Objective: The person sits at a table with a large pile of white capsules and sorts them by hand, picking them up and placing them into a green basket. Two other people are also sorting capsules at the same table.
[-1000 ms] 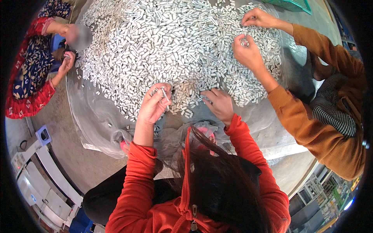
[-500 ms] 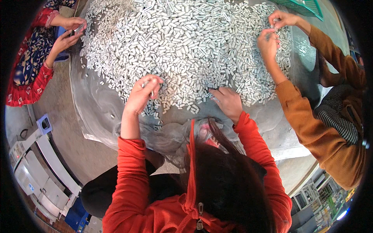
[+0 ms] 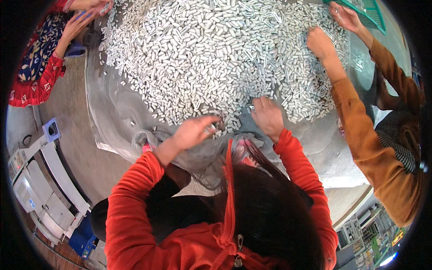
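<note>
My left hand hangs at the near edge of the heap of small white capsule-shaped pieces, fingers curled in loosely with a few of those pieces pinched at the fingertips, just above the crumpled clear plastic bag bunched in front of me. My right hand lies palm down on the same near edge of the heap, fingers half spread and bent over the pieces; I cannot tell whether it has any of them in its grip. The heap lies on a grey plastic sheet that spreads over the floor, the pile thick toward the far side and thinning to scattered pieces near me. At the right a person in an orange-brown sleeve has both hands in the pile, close to a green mesh tray. At the far left another person's hands reach toward the heap's edge, above a red patterned garment
</note>
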Demonstrator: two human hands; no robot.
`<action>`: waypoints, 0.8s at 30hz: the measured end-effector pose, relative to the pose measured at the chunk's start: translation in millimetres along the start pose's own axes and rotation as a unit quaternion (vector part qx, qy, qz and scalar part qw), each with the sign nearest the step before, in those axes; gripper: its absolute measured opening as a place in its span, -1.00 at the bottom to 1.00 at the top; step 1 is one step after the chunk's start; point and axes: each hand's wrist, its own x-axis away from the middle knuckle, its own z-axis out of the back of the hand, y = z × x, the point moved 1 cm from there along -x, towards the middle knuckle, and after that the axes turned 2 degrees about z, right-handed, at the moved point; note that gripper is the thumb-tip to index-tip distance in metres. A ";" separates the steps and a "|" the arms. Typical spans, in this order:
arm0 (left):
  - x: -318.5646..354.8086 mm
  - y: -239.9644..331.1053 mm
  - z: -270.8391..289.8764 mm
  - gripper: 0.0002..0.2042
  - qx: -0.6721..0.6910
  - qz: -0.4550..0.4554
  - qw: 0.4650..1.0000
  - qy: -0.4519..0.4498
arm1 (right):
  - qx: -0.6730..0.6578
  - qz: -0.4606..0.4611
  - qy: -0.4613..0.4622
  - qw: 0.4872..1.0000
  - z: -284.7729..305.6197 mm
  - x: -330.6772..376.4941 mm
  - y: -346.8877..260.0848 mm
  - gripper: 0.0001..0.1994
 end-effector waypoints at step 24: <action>-14.3 -30.2 12.0 -0.77 -0.167 0.147 0.960 0.173 | -0.828 -0.165 -0.073 0.531 35.9 -37.8 -20.6 -0.88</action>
